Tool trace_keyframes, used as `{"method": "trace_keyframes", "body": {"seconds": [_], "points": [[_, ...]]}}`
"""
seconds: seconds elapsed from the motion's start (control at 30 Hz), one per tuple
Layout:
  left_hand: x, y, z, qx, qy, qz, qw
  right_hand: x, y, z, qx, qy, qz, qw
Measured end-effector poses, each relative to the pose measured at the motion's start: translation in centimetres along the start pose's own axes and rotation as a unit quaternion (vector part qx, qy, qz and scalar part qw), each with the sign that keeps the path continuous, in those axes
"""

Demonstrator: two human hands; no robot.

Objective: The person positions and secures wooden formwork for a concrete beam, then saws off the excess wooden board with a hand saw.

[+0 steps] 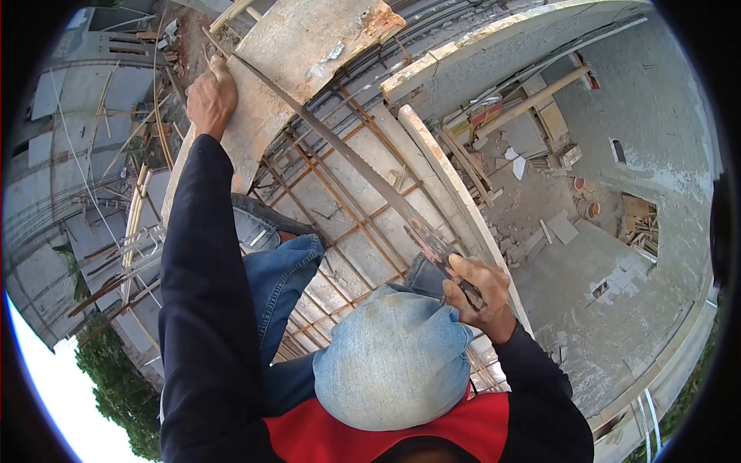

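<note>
A long hand saw (340,147) runs diagonally across the view, its far end near the upper left edge of a weathered, stained board (266,73). My right hand (478,292) is wrapped round the saw's handle, at the lower right. My left hand (212,99) is closed at the board's left edge, near the saw's tip; the thumb points up and the fingers curl over the edge. The blade passes over the board's surface and over the rebar grid (359,220). Whether its teeth touch the board cannot be made out.
My bent knees in jeans (394,355) are below the saw. A narrow upright board (455,189) borders the rebar on the right. Beyond it, a lower floor holds timber, rubble and a bucket (593,210). Bamboo poles (135,224) and a neighbouring building lie left.
</note>
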State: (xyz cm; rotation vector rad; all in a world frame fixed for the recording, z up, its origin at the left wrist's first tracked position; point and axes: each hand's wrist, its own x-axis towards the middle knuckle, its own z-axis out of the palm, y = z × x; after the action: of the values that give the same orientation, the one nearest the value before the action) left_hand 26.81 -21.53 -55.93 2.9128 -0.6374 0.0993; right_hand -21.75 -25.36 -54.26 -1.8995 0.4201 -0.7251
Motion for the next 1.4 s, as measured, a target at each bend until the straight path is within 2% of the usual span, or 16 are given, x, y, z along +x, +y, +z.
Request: {"method": "trace_keyframes", "body": {"seconds": [0.1,0.2,0.27,0.33,0.4,0.5,0.6,0.7,0.77,0.83,1.0,1.13,1.23,1.27,1.33,1.4], "points": [[-0.2,-0.4,0.5,0.008,-0.002,0.004,1.0,1.0,-0.9,0.0,0.002,-0.055,0.003,0.998],[0.0,0.0,-0.4,0.014,-0.004,-0.004,1.0,9.4,1.2,6.7,0.01,0.016,-0.074,0.997],[0.0,-0.2,0.2,0.01,-0.011,0.014,1.0,8.0,1.0,5.4,0.0,0.022,-0.049,0.999],[-1.5,-0.9,0.2,0.021,-0.036,-0.004,0.999,2.2,-0.1,2.2,-0.003,0.0,0.022,1.0],[0.3,-0.5,0.5,0.009,-0.001,0.006,1.0,-1.7,-0.2,-1.4,-0.017,-0.029,-0.009,0.999],[-0.5,0.1,-0.1,0.018,-0.006,-0.007,1.0,3.1,0.1,2.1,0.0,-0.001,-0.019,1.0],[-0.2,0.0,-0.3,0.008,-0.004,-0.005,1.0,9.5,1.8,6.6,0.026,0.05,-0.079,0.995],[-0.6,-0.8,0.4,0.01,-0.021,-0.017,1.0,4.4,-0.1,3.1,0.012,0.003,0.024,1.0],[0.1,-0.2,0.0,0.021,-0.013,-0.004,1.0,0.7,0.7,0.4,-0.013,0.015,-0.024,1.0],[-0.3,-0.4,0.5,0.018,-0.02,0.0,1.0,0.1,-0.9,-1.0,-0.06,-0.096,0.035,0.993],[0.4,0.1,-0.3,0.012,-0.004,-0.004,1.0,9.9,1.0,7.2,0.036,0.052,-0.063,0.996],[0.3,0.1,-0.2,0.006,-0.014,0.0,1.0,-1.9,1.0,0.0,0.006,0.009,0.029,1.0],[-0.1,-0.3,0.2,-0.001,-0.016,-0.002,1.0,1.8,0.1,0.8,-0.031,-0.019,-0.006,0.999],[0.0,-0.3,0.1,0.006,-0.007,-0.011,1.0,4.9,1.3,3.5,0.013,0.015,-0.013,1.0],[0.2,-0.1,0.1,0.004,0.002,-0.007,1.0,9.9,2.5,7.1,0.013,0.063,-0.105,0.992],[-0.1,-0.3,-0.1,0.018,-0.015,0.003,1.0,7.7,2.0,5.7,-0.001,0.055,-0.072,0.996]]}}
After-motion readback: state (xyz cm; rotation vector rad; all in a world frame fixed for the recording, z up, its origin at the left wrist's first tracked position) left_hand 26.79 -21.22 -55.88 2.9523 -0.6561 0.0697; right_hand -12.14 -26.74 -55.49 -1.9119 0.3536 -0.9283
